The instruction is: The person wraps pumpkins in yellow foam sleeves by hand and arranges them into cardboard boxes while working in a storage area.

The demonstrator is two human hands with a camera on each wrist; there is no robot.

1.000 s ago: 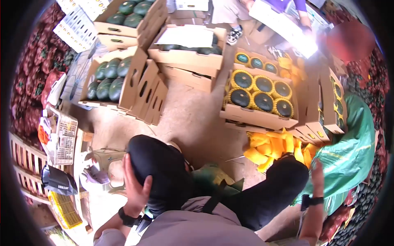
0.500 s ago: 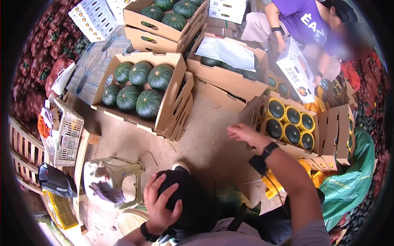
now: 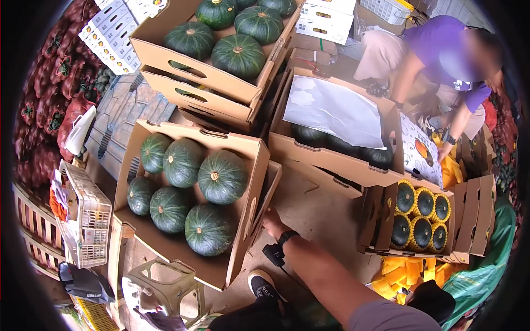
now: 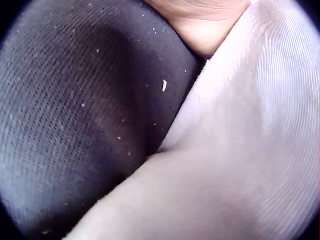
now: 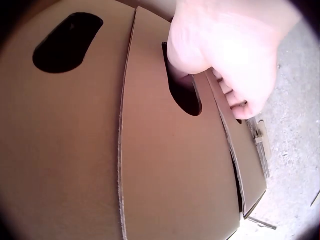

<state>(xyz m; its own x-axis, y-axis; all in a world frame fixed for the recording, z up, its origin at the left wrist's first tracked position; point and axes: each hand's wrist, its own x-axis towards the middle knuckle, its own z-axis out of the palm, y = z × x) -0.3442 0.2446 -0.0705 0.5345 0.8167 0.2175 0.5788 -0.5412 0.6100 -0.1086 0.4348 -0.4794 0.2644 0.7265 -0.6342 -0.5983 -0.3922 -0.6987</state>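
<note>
My right hand (image 3: 272, 220) reaches down to the side of a stack of cardboard boxes. In the right wrist view, the thumb of that hand (image 5: 220, 55) goes into the handle hole of a lower cardboard box (image 5: 170, 150), and the curled fingers grip its wall from the other side. Several dark green pumpkins (image 3: 223, 175) lie in the open top box (image 3: 238, 248) of this stack. Only a piece of my left hand (image 4: 205, 25) shows, at the top of the left wrist view, against dark trousers (image 4: 90, 100) and a pale shirt (image 4: 240, 125); its fingers are hidden.
Another pumpkin box (image 3: 221, 91) stands behind. A paper-covered box (image 3: 331, 165) is right of it. Farther right, a box (image 3: 406, 259) holds pumpkins in yellow nets. A person in purple (image 3: 436, 49) bends over a white carton (image 3: 417, 149). A plastic stool (image 3: 165, 287) stands near my legs.
My right hand has swung from beside my right knee across to the pumpkin boxes and grips one. My left hand has left the head view. The head view has moved closer to the boxes.
</note>
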